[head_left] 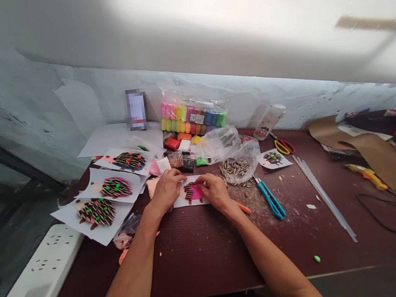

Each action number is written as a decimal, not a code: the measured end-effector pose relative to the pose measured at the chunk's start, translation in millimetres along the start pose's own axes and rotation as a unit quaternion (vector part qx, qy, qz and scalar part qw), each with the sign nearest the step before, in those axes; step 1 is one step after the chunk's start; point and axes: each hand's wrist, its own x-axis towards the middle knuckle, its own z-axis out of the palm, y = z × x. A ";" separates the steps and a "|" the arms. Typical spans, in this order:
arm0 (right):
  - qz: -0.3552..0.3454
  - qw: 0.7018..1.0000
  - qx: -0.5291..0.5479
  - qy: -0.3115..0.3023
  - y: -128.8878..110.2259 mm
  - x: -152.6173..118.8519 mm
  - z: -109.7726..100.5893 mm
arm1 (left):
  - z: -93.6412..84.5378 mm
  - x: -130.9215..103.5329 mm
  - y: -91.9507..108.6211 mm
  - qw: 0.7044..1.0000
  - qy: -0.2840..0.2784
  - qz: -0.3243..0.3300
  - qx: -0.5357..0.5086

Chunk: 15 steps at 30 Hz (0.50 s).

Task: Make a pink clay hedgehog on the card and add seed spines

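Observation:
A white card [197, 201] lies flat between my hands, bearing a pink clay shape [197, 192] with a few rows of dark striped seeds [189, 190] on its left part. My left hand [168, 189] rests at the card's left edge, fingers bent together near its top; whatever they hold is hidden. My right hand [213, 190] is over the card's right side, thumb and fingertips pinched above the pink clay, the pinched item too small to make out. A heap of striped seeds [235, 169] sits in a clear plastic bag to the right of my right hand.
Finished hedgehog cards [97, 213] are stacked at left beside a white power strip [40, 266]. Behind are clay packs [194, 117], a phone [136, 109] and a white bottle [270, 122]. Rightward lie a blue cutter [271, 199], scissors [283, 146], glue sticks [324, 197] and a yellow glue gun [367, 176].

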 end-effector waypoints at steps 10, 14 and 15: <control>-0.009 0.999 -0.036 -0.021 -5.5 0.6 -1.3 | -0.8 0.2 0.6 1.000 -0.011 0.008 0.007; -0.017 0.998 -0.054 -0.024 -7.0 0.0 -2.2 | -1.0 0.2 1.6 0.999 -0.021 0.017 0.017; -0.019 0.998 -0.059 -0.024 -7.0 -0.1 -2.2 | -0.9 0.0 1.8 0.999 -0.022 0.018 0.020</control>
